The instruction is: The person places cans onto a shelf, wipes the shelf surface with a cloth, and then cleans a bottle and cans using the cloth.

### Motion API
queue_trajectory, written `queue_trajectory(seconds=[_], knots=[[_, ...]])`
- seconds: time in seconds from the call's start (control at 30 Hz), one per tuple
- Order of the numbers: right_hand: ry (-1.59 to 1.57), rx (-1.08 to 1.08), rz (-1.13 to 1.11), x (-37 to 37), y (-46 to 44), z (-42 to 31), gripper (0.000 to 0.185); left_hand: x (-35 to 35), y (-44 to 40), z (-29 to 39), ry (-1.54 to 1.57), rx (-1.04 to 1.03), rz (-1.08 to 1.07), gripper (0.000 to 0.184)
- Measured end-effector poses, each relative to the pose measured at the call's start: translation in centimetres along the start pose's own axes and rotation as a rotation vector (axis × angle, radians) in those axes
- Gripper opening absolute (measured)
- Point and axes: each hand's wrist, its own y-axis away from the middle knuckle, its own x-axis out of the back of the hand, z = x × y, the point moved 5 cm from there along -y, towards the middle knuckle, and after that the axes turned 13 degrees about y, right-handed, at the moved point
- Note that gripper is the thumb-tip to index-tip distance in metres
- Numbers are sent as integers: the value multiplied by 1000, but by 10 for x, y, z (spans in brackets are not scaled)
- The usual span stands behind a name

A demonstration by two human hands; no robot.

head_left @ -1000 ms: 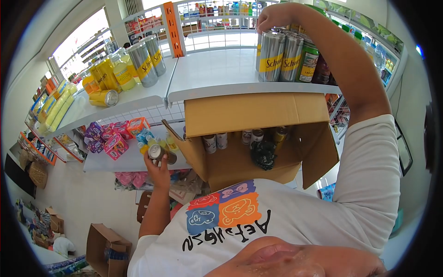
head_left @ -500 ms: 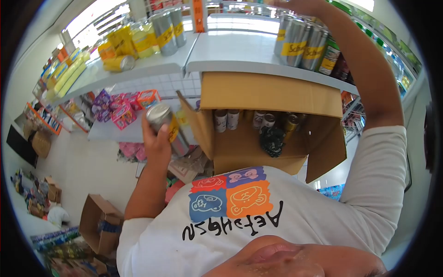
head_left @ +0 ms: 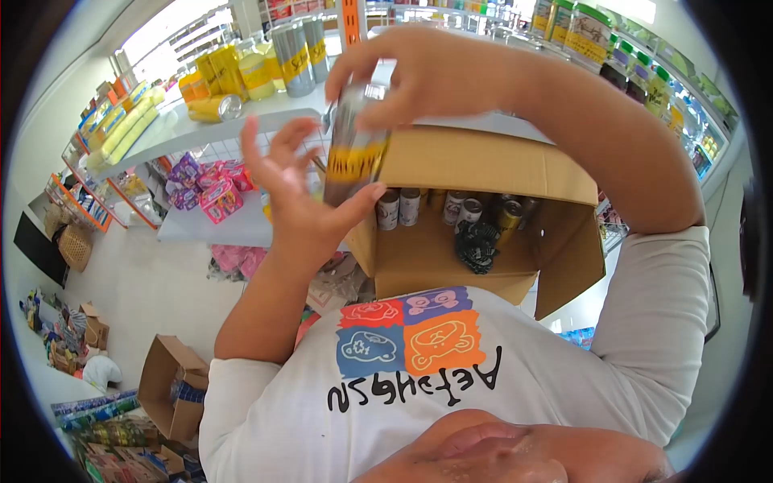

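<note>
A silver drink can (head_left: 354, 153) with a yellow label stands upright in mid-air, blurred by motion. My right hand (head_left: 403, 80) reaches across from the right and grips its upper end between thumb and fingers. Beside the can's lower part, my left hand (head_left: 302, 181) is open with fingers spread; its thumb passes by the can's base, and I cannot tell whether it touches. Just below the hands gapes an open cardboard box (head_left: 475, 161), holding several cans (head_left: 409, 207) and a crumpled black plastic bag (head_left: 477, 245).
A white shelf (head_left: 282, 105) runs behind, carrying silver cans (head_left: 294, 60), yellow cans (head_left: 221, 68) and one can lying on its side (head_left: 215, 108). Jars (head_left: 588, 32) stand at the upper right. Pink packs (head_left: 220, 200) lie on the lower shelf. Another open box (head_left: 171, 386) is on the floor.
My right hand has come from the shelf's right side to the middle and taken the can's top. My left hand has risen toward the right, its fingers opened off the can.
</note>
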Motion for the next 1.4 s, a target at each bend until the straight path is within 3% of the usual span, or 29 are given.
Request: queue_trajectory(seconds=[0.03, 0.07, 0.1, 0.13, 0.17, 0.2, 0.27, 0.3, 0.33, 0.37, 0.4, 0.43, 0.47, 0.53, 0.6, 0.67, 0.77, 0.87, 1.0, 1.1, 1.17, 1.2, 1.27, 1.33, 1.4], knots=[[-36, -81, 22, 15, -4, 13, 35, 8, 3, 2, -145, -94, 33, 123], [183, 149, 78, 33, -6, 21, 43, 14, 7, 1, -131, -103, 25, 123], [106, -160, 59, 62, 6, 14, 44, 21, 12, -2, -223, -92, 32, 121], [251, -199, 178, 84, 4, 33, 44, 25, 19, -5, -318, -80, 40, 118], [286, -310, 287, 102, 11, 38, 43, 28, 26, -12, -259, -43, 47, 103], [258, -363, 388, 112, 13, 52, 41, 32, 32, -15, -253, -47, 43, 103], [368, -396, 595, 133, 9, 104, 41, 33, 43, -26, -471, 117, -125, 80], [379, -470, 535, 136, 7, 126, 38, 33, 47, -25, -469, 114, -125, 80], [390, -541, 474, 140, 4, 148, 36, 32, 51, -27, -448, 186, -167, 69], [778, -372, 389, 145, -20, 217, 36, 31, 55, -29, -427, 258, -209, 58], [1155, -187, 290, 143, -40, 272, 38, 32, 57, -29, -428, 255, -207, 58], [934, -350, 158, 137, -32, 271, 41, 32, 59, -29, -408, 278, -213, 52], [936, -350, 159, 132, -27, 262, 41, 32, 62, -31, -386, 301, -221, 46], [605, -560, -74, 115, -17, 265, 46, 35, 66, -33, -384, 324, -216, 43], [591, -576, -42, 111, -5, 257, 46, 37, 71, -36, -384, 351, -215, 40], [640, -531, -229, 102, 8, 206, 48, 37, 74, -39, -380, 359, -221, 38], [483, -451, -326, 87, -19, 291, 46, 33, 77, -42, -363, 364, -245, 37], [512, -376, -305, 85, -24, 307, 46, 29, 77, -43, -336, 387, -261, 36], [419, -439, -274, 79, -22, 310, 45, 24, 78, -42, -333, 390, -275, 35], [486, -416, -374, 77, -23, 293, 55, 21, 78, -42, -308, 405, -290, 33], [665, -733, -279, 88, -11, 241, 71, 22, 81, -43, -304, 405, -300, 33], [663, -727, -286, 87, -6, 229, 71, 23, 81, -43, -304, 413, -296, 33], [539, -515, -251, 78, -4, 205, 83, 23, 85, -44, -298, 432, -310, 33], [488, -570, -324, 72, 9, 192, 72, 25, 89, -46, -287, 439, -325, 33], [392, -409, -492, 65, 17, 186, 62, 27, 93, -45, -273, 443, -343, 33]])
